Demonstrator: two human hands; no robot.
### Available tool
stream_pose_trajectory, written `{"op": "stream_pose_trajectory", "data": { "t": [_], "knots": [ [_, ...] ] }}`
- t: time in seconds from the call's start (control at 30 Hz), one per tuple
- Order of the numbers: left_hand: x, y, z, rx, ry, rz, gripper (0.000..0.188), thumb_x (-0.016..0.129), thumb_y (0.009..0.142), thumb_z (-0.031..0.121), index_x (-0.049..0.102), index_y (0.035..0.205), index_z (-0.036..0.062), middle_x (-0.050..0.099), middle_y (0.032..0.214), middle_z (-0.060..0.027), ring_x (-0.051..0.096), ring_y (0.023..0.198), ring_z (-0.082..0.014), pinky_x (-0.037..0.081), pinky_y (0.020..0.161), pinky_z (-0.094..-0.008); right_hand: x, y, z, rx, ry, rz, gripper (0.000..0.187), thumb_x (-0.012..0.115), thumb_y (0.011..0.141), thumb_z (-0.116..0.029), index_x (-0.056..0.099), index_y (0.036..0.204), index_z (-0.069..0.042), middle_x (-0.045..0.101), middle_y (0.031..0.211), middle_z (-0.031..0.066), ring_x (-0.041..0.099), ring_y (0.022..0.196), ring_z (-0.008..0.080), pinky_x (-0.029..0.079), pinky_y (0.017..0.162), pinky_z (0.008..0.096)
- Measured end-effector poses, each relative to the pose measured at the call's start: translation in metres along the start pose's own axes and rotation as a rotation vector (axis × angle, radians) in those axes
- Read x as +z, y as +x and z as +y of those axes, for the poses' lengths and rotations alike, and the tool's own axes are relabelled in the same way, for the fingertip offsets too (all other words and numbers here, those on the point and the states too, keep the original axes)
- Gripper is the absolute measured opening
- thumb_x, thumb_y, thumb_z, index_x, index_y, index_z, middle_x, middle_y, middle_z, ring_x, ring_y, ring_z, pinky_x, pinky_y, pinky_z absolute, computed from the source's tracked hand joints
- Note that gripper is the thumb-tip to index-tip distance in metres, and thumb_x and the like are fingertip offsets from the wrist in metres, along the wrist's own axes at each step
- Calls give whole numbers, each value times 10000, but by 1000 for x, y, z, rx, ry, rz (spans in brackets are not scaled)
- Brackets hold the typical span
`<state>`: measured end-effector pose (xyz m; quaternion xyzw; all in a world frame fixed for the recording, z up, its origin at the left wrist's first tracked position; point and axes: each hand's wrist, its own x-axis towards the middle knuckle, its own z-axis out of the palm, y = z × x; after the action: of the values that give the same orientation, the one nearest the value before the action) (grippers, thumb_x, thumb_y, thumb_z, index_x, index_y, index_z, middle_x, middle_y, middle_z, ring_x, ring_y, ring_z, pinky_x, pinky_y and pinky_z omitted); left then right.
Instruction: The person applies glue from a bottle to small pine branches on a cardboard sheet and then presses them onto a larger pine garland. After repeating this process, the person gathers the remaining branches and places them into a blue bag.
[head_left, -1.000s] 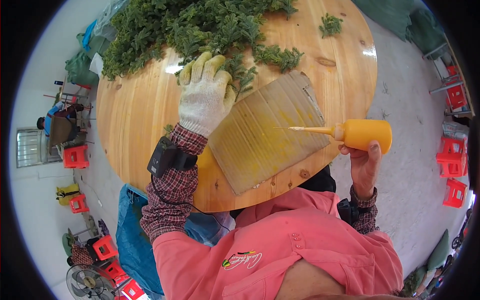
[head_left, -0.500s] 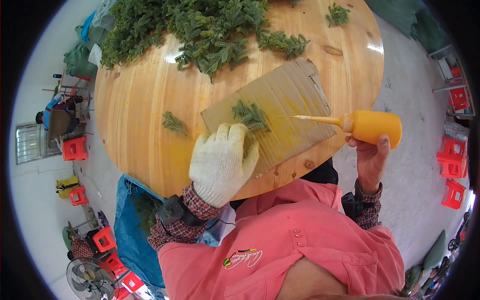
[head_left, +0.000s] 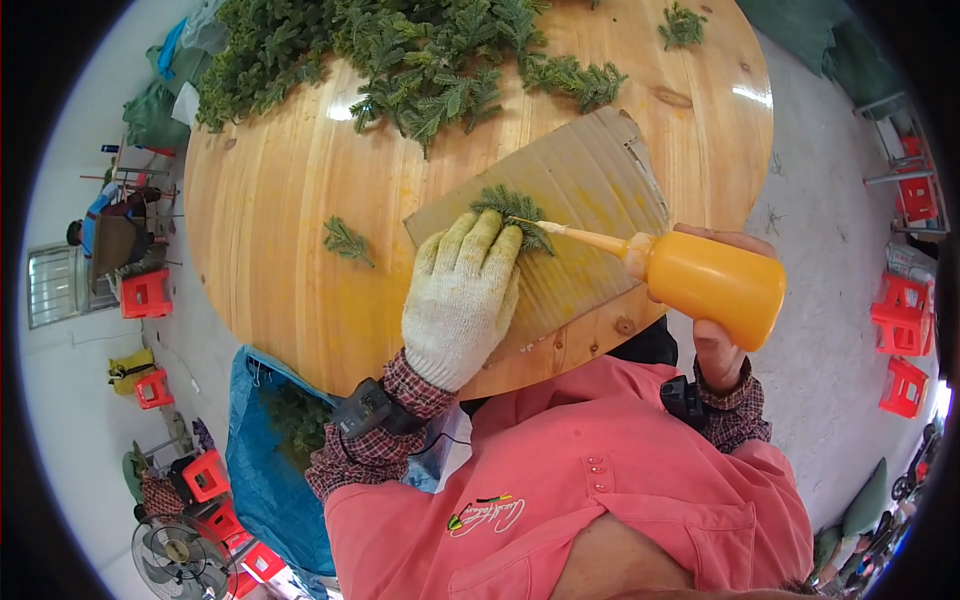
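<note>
My left hand (head_left: 462, 295), in a white knit glove yellowed at the fingers, lies palm down on a piece of corrugated cardboard (head_left: 590, 180). Its fingers are stretched out, their tips resting on a green fir sprig (head_left: 528, 212). The thumb is partly tucked at the side. In my bare right hand (head_left: 722, 345) is an orange squeeze bottle (head_left: 715, 280), tilted with its long thin nozzle pointing left. The needle tip reaches the sprig just by the gloved fingertips. Another small sprig (head_left: 347, 242) lies on the wood to the left.
A heap of fir branches (head_left: 430, 60) covers the far part of the round wooden table (head_left: 270, 200). One sprig (head_left: 682, 26) lies far right. A blue bag (head_left: 260, 450) hangs at the near left edge. Red stools (head_left: 903, 320) and a standing fan (head_left: 178, 553) are around.
My left hand has moved right and forward, its fingers straightening over the sprig. My right hand has brought the bottle left, so its needle tip is now at the sprig.
</note>
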<state>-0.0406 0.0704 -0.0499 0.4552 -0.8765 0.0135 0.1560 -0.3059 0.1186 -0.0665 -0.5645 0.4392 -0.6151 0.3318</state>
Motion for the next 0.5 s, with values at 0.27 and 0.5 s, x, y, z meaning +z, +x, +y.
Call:
{"op": "stream_pose_trajectory", "data": {
  "t": [0.27, 0.5],
  "knots": [
    [3, -1, 0, -34, -39, -17, 396, 676, 839, 126, 611, 1224, 61, 568, 1229, -128, 545, 1188, -318, 419, 1035, -452, 12, 10, 1, -101, -133, -69, 781, 870, 744, -386, 456, 1263, 25, 627, 1219, 199, 639, 1082, 263, 498, 944, 350],
    [5, -1, 0, -44, -44, -10, 398, 675, 839, 129, 609, 1225, 63, 566, 1230, -128, 541, 1189, -317, 411, 1043, -461, 14, 19, 3, -148, -183, -130, 801, 879, 736, -377, 441, 1278, 18, 627, 1226, 196, 635, 1086, 259, 499, 940, 348]
  ]
}}
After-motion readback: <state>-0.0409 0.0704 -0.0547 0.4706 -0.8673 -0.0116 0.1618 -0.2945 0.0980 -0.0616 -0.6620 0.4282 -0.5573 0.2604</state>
